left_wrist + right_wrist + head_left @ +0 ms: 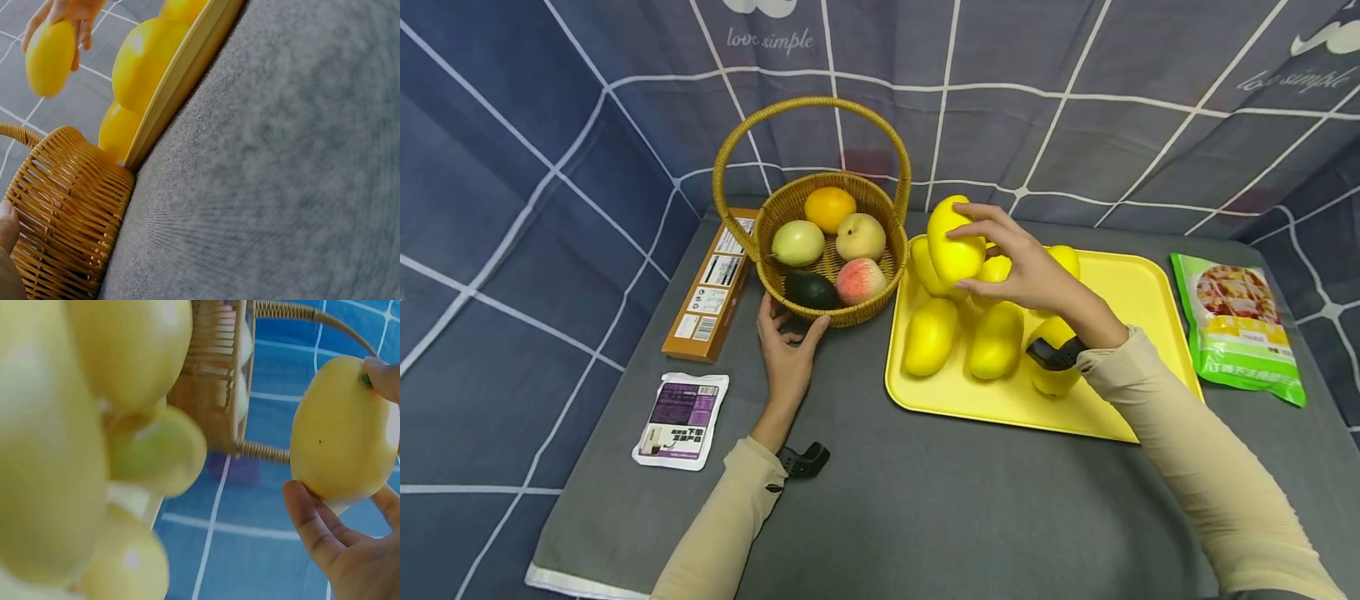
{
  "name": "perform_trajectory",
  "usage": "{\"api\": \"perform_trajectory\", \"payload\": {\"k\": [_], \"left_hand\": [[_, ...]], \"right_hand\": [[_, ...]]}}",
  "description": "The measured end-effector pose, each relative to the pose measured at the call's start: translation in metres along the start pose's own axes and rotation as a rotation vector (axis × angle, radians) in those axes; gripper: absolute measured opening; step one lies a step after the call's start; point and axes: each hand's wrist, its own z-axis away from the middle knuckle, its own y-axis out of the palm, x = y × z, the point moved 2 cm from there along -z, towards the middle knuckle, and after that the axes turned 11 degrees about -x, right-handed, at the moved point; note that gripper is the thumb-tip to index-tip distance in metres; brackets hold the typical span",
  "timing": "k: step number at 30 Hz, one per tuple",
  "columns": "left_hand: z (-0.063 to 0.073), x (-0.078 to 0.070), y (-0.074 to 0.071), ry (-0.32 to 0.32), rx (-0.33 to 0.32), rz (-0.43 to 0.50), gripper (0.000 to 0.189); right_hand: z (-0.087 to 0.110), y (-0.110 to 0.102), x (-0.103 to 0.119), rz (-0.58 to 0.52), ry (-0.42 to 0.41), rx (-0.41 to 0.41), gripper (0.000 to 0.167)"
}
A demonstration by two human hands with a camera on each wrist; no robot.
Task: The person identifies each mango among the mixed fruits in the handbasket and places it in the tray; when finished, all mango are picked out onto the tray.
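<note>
My right hand [1018, 258] pinches a yellow mango [953, 242] between thumb and fingertips, raised above the back left of a yellow tray [1120, 279]. In the right wrist view the same mango [344, 434] shows a green stem spot near the thumb. My left hand [788, 358] holds the lower front of a wicker basket [861, 315], thumb and fingers spread along its curved wall. Inside the basket lie an orange fruit [830, 208], a pale green fruit [797, 242], a pale yellow fruit [861, 237], a peach [861, 281] and a dark green fruit [811, 289].
Several more mangoes, one of them in front [931, 337], lie on the tray. The basket's tall handle [811, 102] arches over it. A brown box [713, 292] and a white-purple pouch [681, 421] lie at left. A green food bag [1240, 325] lies right of the tray.
</note>
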Motion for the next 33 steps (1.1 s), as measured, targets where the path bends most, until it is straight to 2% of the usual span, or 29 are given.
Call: {"api": "perform_trajectory", "payload": {"k": [4,10,12,17,19,23,29,33], "left_hand": [[0.000,-0.001,-0.001,-0.001,0.003,-0.001,0.088],[-0.001,-0.001,-0.001,0.005,0.004,0.011,0.087],[0.001,-0.011,-0.001,0.004,0.009,0.017,0.086],[0.007,-0.038,-0.002,0.002,0.023,0.015,0.083],[0.007,-0.039,-0.001,0.005,0.026,0.010,0.083],[0.008,-0.039,-0.001,-0.002,0.032,0.015,0.084],[0.008,-0.038,-0.001,-0.004,0.033,0.020,0.084],[0.007,-0.036,-0.001,0.006,0.025,0.021,0.083]], "right_hand": [[0.012,-0.019,-0.002,0.044,0.006,-0.038,0.060],[0.036,-0.052,-0.031,0.078,0.057,-0.125,0.070],[0.047,-0.062,-0.045,0.095,0.082,-0.143,0.072],[0.080,-0.083,-0.079,0.224,0.138,-0.166,0.079],[0.091,-0.089,-0.079,0.247,0.152,-0.175,0.078],[0.112,-0.101,-0.078,0.217,0.194,-0.210,0.072],[0.142,-0.112,-0.116,0.245,0.302,-0.202,0.073],[0.152,-0.114,-0.133,0.226,0.368,-0.177,0.073]]}}
